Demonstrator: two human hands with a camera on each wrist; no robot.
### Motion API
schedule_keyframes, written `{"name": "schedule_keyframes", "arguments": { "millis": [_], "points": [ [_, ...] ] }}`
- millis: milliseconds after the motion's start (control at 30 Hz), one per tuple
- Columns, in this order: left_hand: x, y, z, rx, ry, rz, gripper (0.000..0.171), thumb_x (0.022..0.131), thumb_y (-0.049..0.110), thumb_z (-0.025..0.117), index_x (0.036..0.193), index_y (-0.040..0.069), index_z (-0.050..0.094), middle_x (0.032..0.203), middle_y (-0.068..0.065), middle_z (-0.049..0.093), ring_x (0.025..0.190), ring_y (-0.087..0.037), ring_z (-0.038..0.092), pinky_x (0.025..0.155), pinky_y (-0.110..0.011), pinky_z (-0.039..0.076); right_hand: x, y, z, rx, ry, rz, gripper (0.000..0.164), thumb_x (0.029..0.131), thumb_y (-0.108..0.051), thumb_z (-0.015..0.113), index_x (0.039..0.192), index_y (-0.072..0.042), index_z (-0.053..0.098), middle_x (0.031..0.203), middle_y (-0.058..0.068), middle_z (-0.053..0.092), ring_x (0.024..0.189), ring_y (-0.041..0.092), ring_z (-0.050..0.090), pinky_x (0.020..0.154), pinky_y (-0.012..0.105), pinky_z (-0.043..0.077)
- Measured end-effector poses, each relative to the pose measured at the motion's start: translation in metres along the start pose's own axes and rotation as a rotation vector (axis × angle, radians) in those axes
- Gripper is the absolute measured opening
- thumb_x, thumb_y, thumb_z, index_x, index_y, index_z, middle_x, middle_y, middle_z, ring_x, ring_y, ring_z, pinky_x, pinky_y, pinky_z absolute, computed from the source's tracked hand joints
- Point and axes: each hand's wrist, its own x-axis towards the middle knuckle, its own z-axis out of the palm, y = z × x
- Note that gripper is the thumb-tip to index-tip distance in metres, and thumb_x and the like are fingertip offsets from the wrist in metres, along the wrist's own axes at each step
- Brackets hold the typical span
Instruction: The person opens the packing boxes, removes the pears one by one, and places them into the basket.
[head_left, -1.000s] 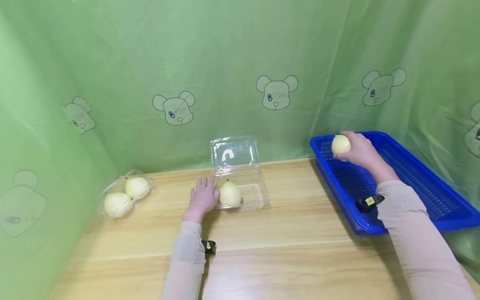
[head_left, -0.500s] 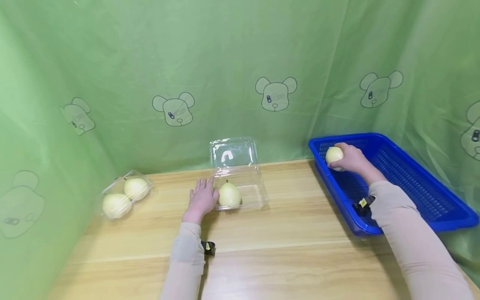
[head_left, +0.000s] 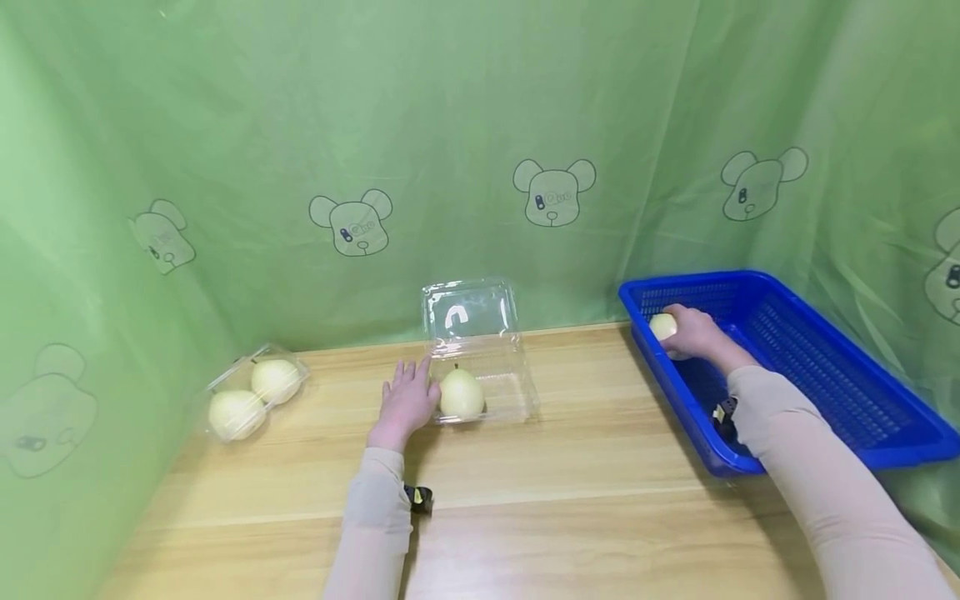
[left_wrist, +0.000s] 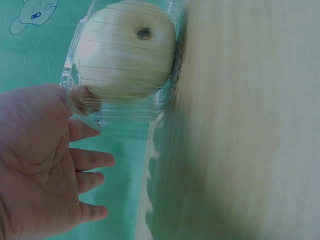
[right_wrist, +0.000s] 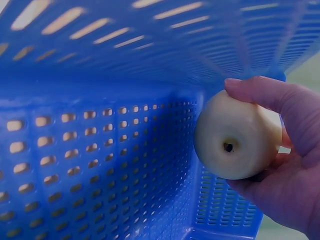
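Note:
Inside the far left corner of the blue basket [head_left: 847, 367], my right hand [head_left: 697, 333] grips a pale yellow pear [head_left: 663, 326]. In the right wrist view, thumb and fingers wrap that pear [right_wrist: 235, 137] near the basket's slotted wall. My left hand [head_left: 408, 400] rests against the left side of an open clear plastic clamshell box [head_left: 510, 392], its fingers extended. In the left wrist view, this hand [left_wrist: 45, 165] touches the box edge with the fingers spread. Another pear [head_left: 461, 394] sits in the left half of that box, whose lid stands raised at the back.
At the left of the wooden table [head_left: 525, 517], a clear plastic box holds two pears, a front one [head_left: 236, 414] and a rear one [head_left: 276, 380]. A green curtain [head_left: 450, 125] printed with bear heads hangs behind and at both sides.
My right hand has lowered the pear into the basket's far left corner, moving slightly left. The left hand stays at the clamshell box.

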Motion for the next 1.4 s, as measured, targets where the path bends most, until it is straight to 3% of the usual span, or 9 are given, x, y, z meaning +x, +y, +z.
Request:
{"name": "schedule_keyframes", "arguments": {
  "millis": [667,1200,1400],
  "points": [
    [0.0027,-0.0018,0.0024,-0.006,-0.003,-0.001,0.059,0.101,0.033,0.038,0.156,0.016,0.023,0.16,-0.02,0.024,0.151,-0.038,0.012,0.119,-0.066,0.011,0.005,0.0084,0.0092,-0.042,-0.039,0.007,0.067,0.071,-0.012,0.067,0.126,0.019,0.045,0.106,0.04,0.059,0.091,0.05,0.058,0.079,0.058,0.049],
    [0.002,-0.001,0.0008,-0.018,-0.003,-0.007,0.058,0.102,0.032,0.038,0.155,0.016,0.024,0.16,-0.02,0.025,0.152,-0.038,0.011,0.119,-0.066,0.01,0.0041,0.0069,0.0056,-0.037,-0.054,0.013,0.07,0.072,-0.014,0.069,0.13,0.017,0.043,0.111,0.041,0.056,0.101,0.053,0.053,0.081,0.059,0.047],
    [0.0019,-0.0021,0.0019,-0.017,0.004,-0.004,0.057,0.102,0.032,0.039,0.155,0.016,0.025,0.159,-0.02,0.026,0.151,-0.039,0.012,0.119,-0.067,0.011,0.0008,0.0023,0.0012,-0.018,-0.072,0.003,0.071,0.073,-0.014,0.071,0.13,0.017,0.043,0.111,0.042,0.056,0.097,0.052,0.055,0.082,0.059,0.047]
  ]
}}
